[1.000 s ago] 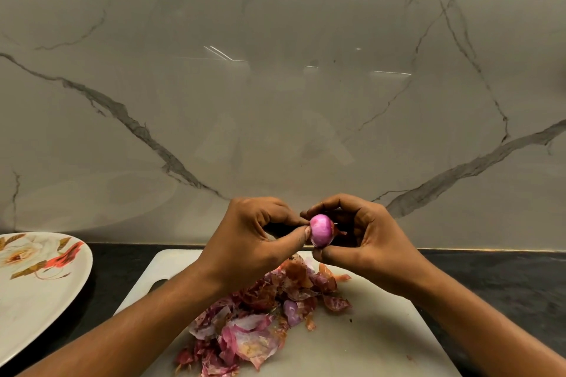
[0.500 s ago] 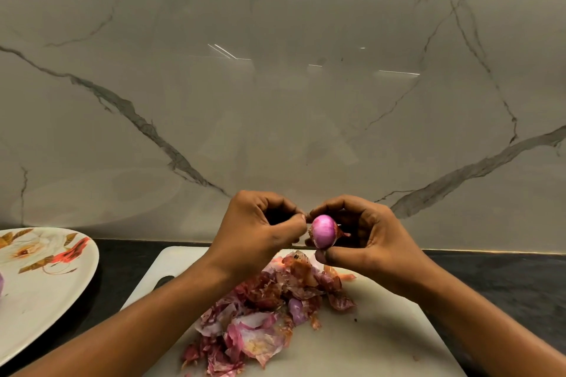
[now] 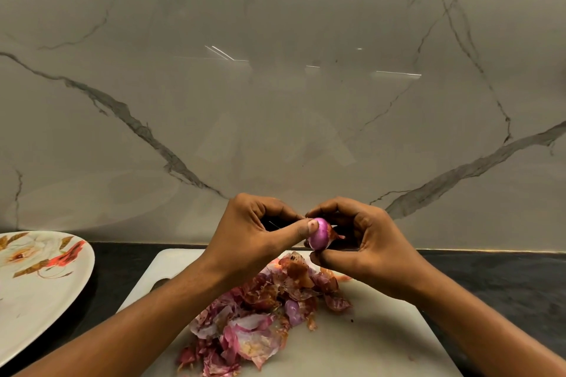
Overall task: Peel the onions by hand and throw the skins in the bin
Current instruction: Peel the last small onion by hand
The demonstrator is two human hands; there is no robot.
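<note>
A small pink onion point(image 3: 320, 234) is up in the air, just above the far edge of the white cutting board point(image 3: 367, 346). Two bare hands hold it there. The right hand point(image 3: 367, 242) holds the onion from its right side. Its thumb is under the onion and its bent fingers go over the top, so the onion is squeezed between them. The left hand point(image 3: 254, 239) comes from the other side. Its thumb lies flat against the left side of the onion and presses on it. The other fingers of this hand are curled in, and one fingertip meets the top of the onion near the thumb. Most of the onion is smooth, shiny and pink. A little brown flap of skin point(image 3: 337, 235) sticks out from its right side, next to the right hand's fingers. You cannot tell if any finger is holding that flap. On the cutting board, right under the hands, lies a big pile of skins point(image 3: 260, 315). The skins are pink, purple and brown, and they are thin and crinkly. The pile runs from the middle of the board down to its near edge. The board sits on a dark counter point(image 3: 505, 278). To the left of the board, on the same counter, is a white plate point(image 3: 36, 300) with red and brown flowers painted on it. Behind the board stands a grey marble wall point(image 3: 275, 101) with dark wiggly lines.
</note>
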